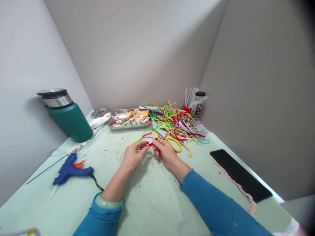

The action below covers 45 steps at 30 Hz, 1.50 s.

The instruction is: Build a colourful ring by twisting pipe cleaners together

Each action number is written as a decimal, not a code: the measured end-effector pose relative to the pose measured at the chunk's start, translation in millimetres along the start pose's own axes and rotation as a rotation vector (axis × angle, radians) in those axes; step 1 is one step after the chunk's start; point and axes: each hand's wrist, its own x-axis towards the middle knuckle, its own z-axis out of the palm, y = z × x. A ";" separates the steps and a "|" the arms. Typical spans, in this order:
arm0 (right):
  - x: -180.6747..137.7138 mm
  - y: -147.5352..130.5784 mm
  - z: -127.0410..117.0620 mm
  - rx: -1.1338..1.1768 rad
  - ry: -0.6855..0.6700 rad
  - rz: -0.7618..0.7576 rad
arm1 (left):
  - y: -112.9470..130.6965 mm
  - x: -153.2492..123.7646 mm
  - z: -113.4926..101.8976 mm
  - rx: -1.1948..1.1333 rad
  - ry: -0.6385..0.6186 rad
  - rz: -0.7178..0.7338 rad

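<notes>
In front of me, my left hand (134, 155) pinches one part of a short red pipe cleaner (151, 144). My right hand (166, 152) is closed at the red piece's other side, where it meets a thin hoop. Green, pink and yellow pipe cleaner covers parts of this hoop (147, 134), which curves just beyond my fingers. How the red piece sits on the hoop is partly hidden by my fingertips. Scissors with yellow handles (175, 144) lie right behind my right hand, blades pointing away to the left.
A blue glue gun (71, 169) and a green bottle (71, 121) stand left. At the back are a metal tray (130, 127) of small pieces, tangled pipe cleaners (169, 116) and a black-lidded jar (199, 103). A black phone-like slab (238, 173) and a pink strand (232, 182) lie right.
</notes>
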 end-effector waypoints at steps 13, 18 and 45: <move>2.8 1.6 -1.2 0.023 -0.010 0.010 | 3.4 -1.1 3.0 -0.104 0.085 0.053; 2.7 -0.8 -1.3 0.061 -0.014 0.050 | 3.7 -3.6 2.2 -0.033 0.097 0.207; -1.5 -2.6 -1.9 -0.072 -0.077 -0.025 | 10.6 -3.7 -3.5 -0.107 -0.185 -0.039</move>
